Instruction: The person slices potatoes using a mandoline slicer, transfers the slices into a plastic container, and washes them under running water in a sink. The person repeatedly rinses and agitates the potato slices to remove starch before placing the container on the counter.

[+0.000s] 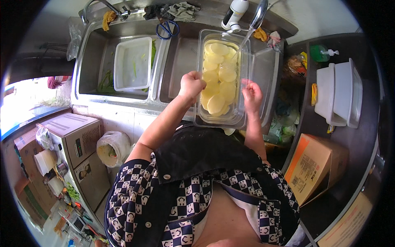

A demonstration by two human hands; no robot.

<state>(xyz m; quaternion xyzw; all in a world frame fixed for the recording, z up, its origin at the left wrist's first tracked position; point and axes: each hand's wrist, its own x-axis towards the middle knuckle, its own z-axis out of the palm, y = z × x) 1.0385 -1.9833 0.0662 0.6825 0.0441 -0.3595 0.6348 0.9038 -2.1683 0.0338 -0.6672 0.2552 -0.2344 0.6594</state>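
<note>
A clear rectangular plastic container (220,122) sits over the right sink basin, its near end by my apron. Pale yellow slices (216,103), which look like peeled potato, lie in it under water. My left hand (192,85) grips its left rim with curled fingers. At the opposite rim, my right hand (253,96) is closed around the edge. From the faucet (258,14) at the back, a stream of water (243,43) runs into the container and raises bubbles among the slices.
A white plastic tub (133,81) with green scraps stands in the left sink basin (95,58). Blue-handled scissors (167,30) rest on the divider. White tubs (339,92), a green soap bottle (319,53) and a cardboard box (311,168) occupy the right counter. A lined bin (113,148) stands left.
</note>
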